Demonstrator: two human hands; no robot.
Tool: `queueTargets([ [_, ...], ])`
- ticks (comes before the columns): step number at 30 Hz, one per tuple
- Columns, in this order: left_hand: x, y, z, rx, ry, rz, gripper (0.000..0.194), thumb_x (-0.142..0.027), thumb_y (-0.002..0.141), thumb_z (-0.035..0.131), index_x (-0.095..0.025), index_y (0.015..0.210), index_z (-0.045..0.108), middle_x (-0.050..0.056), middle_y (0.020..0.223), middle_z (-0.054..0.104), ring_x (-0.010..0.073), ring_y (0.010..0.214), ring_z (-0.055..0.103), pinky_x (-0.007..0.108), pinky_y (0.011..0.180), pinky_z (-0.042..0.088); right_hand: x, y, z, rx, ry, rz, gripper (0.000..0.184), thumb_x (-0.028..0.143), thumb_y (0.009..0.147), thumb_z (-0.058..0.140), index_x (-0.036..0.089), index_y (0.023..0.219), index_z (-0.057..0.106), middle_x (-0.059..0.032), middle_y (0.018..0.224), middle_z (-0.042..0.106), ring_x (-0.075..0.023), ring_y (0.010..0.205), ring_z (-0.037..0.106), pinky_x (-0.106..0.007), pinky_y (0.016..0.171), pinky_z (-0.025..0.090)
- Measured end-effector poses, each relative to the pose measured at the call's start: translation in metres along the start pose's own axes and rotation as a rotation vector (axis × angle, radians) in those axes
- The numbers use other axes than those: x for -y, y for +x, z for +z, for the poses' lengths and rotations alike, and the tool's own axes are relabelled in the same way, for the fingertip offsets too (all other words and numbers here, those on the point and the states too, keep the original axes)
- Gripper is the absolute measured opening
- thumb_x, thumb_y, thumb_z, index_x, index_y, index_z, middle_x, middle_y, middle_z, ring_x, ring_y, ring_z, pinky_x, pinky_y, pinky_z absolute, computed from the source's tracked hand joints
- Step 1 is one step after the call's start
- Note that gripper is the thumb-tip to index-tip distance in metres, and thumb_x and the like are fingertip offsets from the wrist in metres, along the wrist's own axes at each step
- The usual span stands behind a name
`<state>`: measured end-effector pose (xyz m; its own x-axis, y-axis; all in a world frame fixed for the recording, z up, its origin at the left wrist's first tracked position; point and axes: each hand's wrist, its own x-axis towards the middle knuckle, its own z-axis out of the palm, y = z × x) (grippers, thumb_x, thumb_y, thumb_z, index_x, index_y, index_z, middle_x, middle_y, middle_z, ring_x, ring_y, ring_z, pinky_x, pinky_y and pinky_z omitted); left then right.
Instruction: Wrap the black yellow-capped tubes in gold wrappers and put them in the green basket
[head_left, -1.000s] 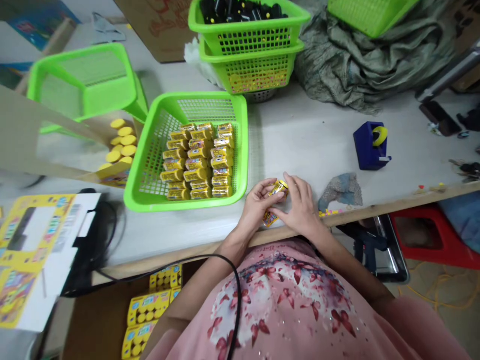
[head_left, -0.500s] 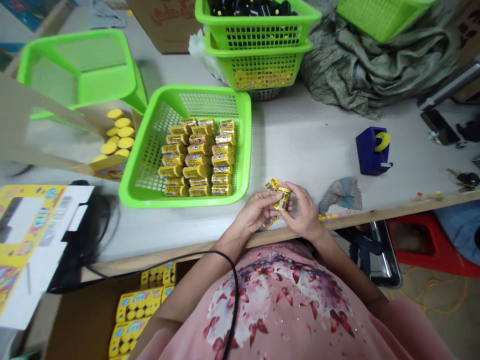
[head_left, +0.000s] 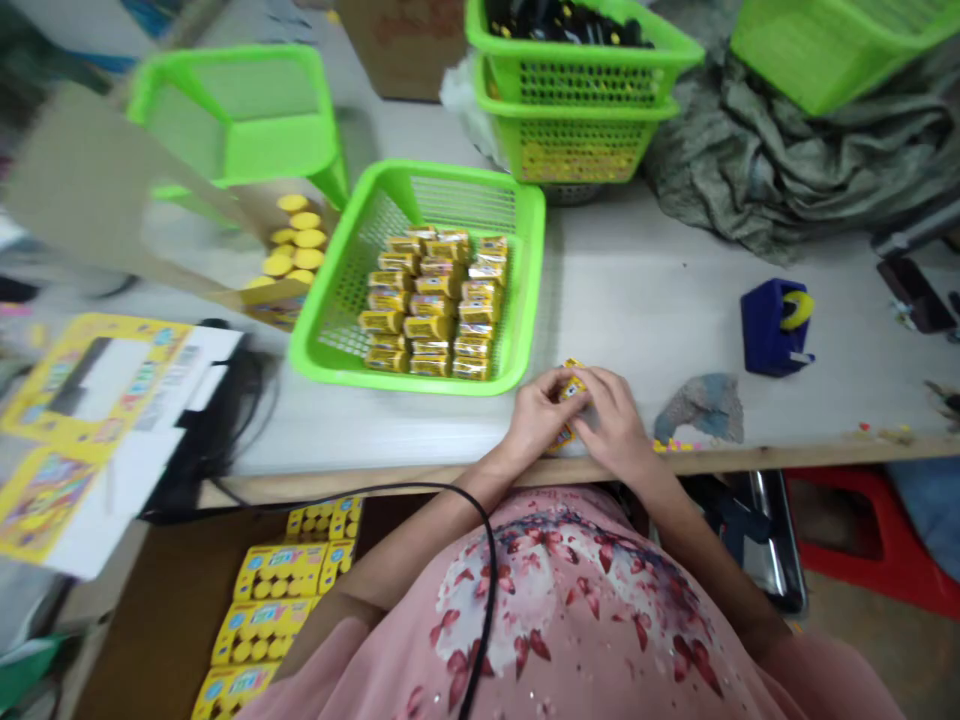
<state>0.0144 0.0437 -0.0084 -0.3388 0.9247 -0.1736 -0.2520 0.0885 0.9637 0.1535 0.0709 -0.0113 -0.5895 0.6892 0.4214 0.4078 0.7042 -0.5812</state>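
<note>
At the table's front edge, my left hand (head_left: 541,412) and my right hand (head_left: 613,420) are closed together around a small yellow canister, which the fingers almost wholly cover. Yellow printed labels (head_left: 561,438) peek out beneath the hands, partly hidden. To the left of my hands stands a green basket (head_left: 534,290). Rows of shiny yellow-wrapped canisters (head_left: 431,305) lie on their sides in it.
Left of the basket are an open carton (head_left: 187,235) with yellow-lidded canisters and printed yellow card (head_left: 150,390). Stacked green baskets (head_left: 577,80) stand behind. A blue tape dispenser (head_left: 766,330) and a grey cloth (head_left: 705,408) lie to the right. Packed yellow boxes (head_left: 262,625) sit below.
My fingers have closed over the canister, which showed plainly between them before. The view has turned, so the table's things appear shifted to the right.
</note>
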Motion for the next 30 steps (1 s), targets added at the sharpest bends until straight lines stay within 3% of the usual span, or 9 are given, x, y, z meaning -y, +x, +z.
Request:
queueTargets([
  [2,-0.002,-0.001,-0.001,0.098,-0.093,-0.026,0.028,-0.023,0.056,0.082,-0.02,0.084,0.076,0.001,0.087,0.075,0.0188,0.086,0.066,0.03,0.086,0.049,0.0,0.002,-0.018,0.133,0.033,-0.076,0.056,0.018,0.093,0.05,0.029,0.147,0.039,-0.012,0.141,0.052,-0.0272,0.132,0.049,-0.051,0.108,0.045],
  [5,-0.004,-0.004,-0.004,0.255,-0.203,-0.063,0.031,-0.021,0.056,0.084,-0.021,0.086,0.076,0.002,0.092,0.074,0.0177,0.093,0.066,0.03,0.092,0.047,-0.005,0.006,-0.045,0.236,0.022,-0.186,0.048,0.013,0.095,0.044,0.033,0.139,0.05,-0.0093,0.134,0.059,-0.0248,0.126,0.055,-0.05,0.103,0.05],
  [9,-0.002,-0.006,-0.006,0.307,-0.328,-0.198,0.055,-0.021,0.046,0.092,-0.019,0.097,0.071,0.001,0.085,0.072,0.014,0.079,0.066,0.028,0.082,0.048,-0.007,0.019,-0.073,0.274,-0.009,-0.166,0.03,0.021,0.093,0.056,0.028,0.122,0.063,-0.0089,0.113,0.068,-0.0228,0.106,0.065,-0.042,0.091,0.057],
  [12,0.002,-0.005,-0.005,0.341,-0.362,-0.316,0.068,-0.028,0.042,0.095,-0.018,0.103,0.065,0.001,0.077,0.071,0.0145,0.071,0.066,0.03,0.075,0.049,0.001,0.041,-0.082,0.188,-0.005,-0.072,0.024,0.028,0.09,0.062,0.026,0.115,0.065,-0.0081,0.105,0.069,-0.0217,0.094,0.067,-0.039,0.084,0.058],
  [16,0.011,-0.003,-0.002,0.461,-0.311,-0.359,0.059,-0.038,0.047,0.093,-0.016,0.095,0.066,0.0,0.069,0.068,0.0135,0.062,0.062,0.029,0.069,0.048,0.024,0.088,-0.051,0.009,0.077,-0.054,0.025,0.03,0.089,0.064,0.024,0.114,0.067,-0.0084,0.106,0.07,-0.0208,0.09,0.067,-0.038,0.083,0.056],
  [20,0.019,-0.002,-0.001,0.589,-0.192,-0.24,0.034,-0.03,0.058,0.084,-0.015,0.085,0.068,-0.001,0.066,0.064,0.0123,0.06,0.054,0.026,0.06,0.041,0.033,0.13,0.016,0.104,-0.066,-0.178,0.02,0.03,0.086,0.067,0.022,0.104,0.073,-0.0095,0.1,0.074,-0.0266,0.096,0.064,-0.045,0.09,0.048],
  [24,0.018,-0.001,-0.001,0.565,-0.128,-0.201,0.011,-0.014,0.062,0.07,-0.013,0.071,0.065,-0.003,0.06,0.056,0.0106,0.057,0.046,0.025,0.056,0.035,0.034,0.146,0.059,0.199,-0.244,-0.152,0.019,0.032,0.085,0.071,0.024,0.101,0.075,-0.0078,0.097,0.075,-0.0266,0.097,0.061,-0.045,0.091,0.042],
  [27,0.012,-0.003,-0.002,0.585,-0.13,-0.233,0.009,-0.01,0.062,0.068,-0.013,0.069,0.063,-0.003,0.06,0.056,0.0104,0.058,0.047,0.025,0.057,0.038,0.037,0.144,0.054,0.183,-0.317,-0.161,0.022,0.035,0.085,0.071,0.025,0.104,0.075,-0.0074,0.11,0.073,-0.0266,0.103,0.06,-0.043,0.091,0.042],
  [30,0.005,-0.005,-0.005,0.538,-0.127,-0.251,0.013,-0.017,0.067,0.071,-0.013,0.079,0.067,-0.001,0.067,0.063,0.0102,0.06,0.053,0.025,0.061,0.043,0.026,0.128,0.016,0.112,-0.338,-0.147,0.024,0.037,0.09,0.065,0.024,0.109,0.073,-0.0077,0.114,0.072,-0.025,0.106,0.06,-0.041,0.093,0.043],
])
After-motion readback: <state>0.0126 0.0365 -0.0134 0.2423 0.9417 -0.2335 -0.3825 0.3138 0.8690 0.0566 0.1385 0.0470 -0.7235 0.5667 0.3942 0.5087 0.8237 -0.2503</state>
